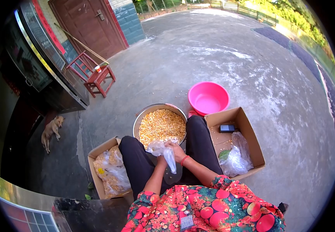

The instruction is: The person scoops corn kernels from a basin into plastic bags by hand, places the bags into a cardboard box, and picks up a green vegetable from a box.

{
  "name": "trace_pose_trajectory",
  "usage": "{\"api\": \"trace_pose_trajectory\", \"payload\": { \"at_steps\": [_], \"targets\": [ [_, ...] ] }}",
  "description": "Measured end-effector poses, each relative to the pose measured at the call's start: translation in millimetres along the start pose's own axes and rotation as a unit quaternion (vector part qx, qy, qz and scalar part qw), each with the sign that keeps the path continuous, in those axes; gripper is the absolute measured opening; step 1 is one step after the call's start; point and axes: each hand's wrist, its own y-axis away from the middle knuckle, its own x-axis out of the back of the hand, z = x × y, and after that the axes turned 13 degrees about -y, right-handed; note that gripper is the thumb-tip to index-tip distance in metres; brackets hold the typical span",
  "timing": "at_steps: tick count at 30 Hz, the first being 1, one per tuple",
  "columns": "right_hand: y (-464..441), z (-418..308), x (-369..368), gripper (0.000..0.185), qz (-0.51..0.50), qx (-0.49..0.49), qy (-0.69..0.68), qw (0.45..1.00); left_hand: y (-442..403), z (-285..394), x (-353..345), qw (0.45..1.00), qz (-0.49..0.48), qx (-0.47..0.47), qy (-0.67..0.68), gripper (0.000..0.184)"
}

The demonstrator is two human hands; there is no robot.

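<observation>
We held a clear plastic bag (pixel 155 147) at the near rim of a tub (pixel 137 121) of corn kernels (pixel 161 123). Our right hand (pixel 178 152) had its fingers clamped on it — our left hand (pixel 161 159) was partly hidden, its grip unclear. A pink basin (pixel 209 99) stood beyond our right knee (pixel 195 127).

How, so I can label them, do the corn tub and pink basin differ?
The corn tub holds plenty of kernels; the pink basin shows its bottom. The corn tub looks greyish, the pink basin bright pink. The corn tub sits between the knees, the pink basin farther out, beyond the right knee. Both are round and open-topped.
</observation>
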Motion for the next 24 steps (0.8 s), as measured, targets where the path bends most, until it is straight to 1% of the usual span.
{"api": "trace_pose_trajectory", "payload": {
  "at_steps": [2, 4, 6, 9, 11, 15, 16, 17, 19, 21, 22, 23, 24],
  "targets": [
    [1, -4, 2, 0.025, 0.009, -0.002, -0.017, 1.000, 0, 5, 6, 0.997, 0.061, -0.032, 0.016, 0.035],
    [1, -9, 5, 0.025, 0.018, -0.003, -0.029, 0.999, 1, 6, 9, 0.997, 0.067, -0.027, 0.036, 0.035],
    [1, -13, 7, 0.025, 0.012, -0.015, -0.011, 1.000, 2, 5, 7, 0.996, 0.072, -0.022, 0.056, 0.036],
    [0, -14, 9, 0.029, -0.001, -0.007, -0.013, 1.000, 0, 5, 6, 0.997, 0.067, -0.015, 0.030, 0.035],
    [-1, -15, 8, 0.029, 0.011, -0.003, -0.014, 1.000, -1, 9, 18, 0.999, 0.006, -0.017, -0.049, 0.032],
    [-2, -14, 8, 0.031, 0.028, 0.007, -0.028, 0.999, 0, 4, 10, 1.000, -0.008, -0.012, -0.012, 0.027],
    [-2, -17, 9, 0.031, 0.027, 0.007, -0.027, 0.999, 0, 2, 2, 1.000, 0.005, 0.010, 0.024, 0.027],
    [-2, -21, 9, 0.027, 0.054, -0.010, -0.042, 0.998, -2, 1, -5, 0.997, 0.022, 0.032, 0.064, 0.027],
    [-1, -22, 9, 0.023, 0.080, -0.026, -0.056, 0.995, -8, -5, -20, 0.978, 0.055, 0.096, 0.178, 0.026],
    [-1, -13, 4, 0.034, 0.102, -0.067, -0.051, 0.991, -14, -11, -35, 0.939, 0.076, 0.159, 0.296, 0.026],
    [-1, -1, -4, 0.034, 0.099, -0.066, -0.051, 0.992, -16, -12, -37, 0.929, 0.078, 0.173, 0.316, 0.026],
    [-1, 11, -12, 0.032, 0.134, -0.126, -0.317, 0.930, -17, -14, -39, 0.923, 0.077, 0.186, 0.329, 0.026],
    [-1, 5, -6, 0.030, 0.128, -0.122, -0.306, 0.935, -13, -5, -22, 0.940, 0.063, 0.176, 0.287, 0.027]
  ]
}}
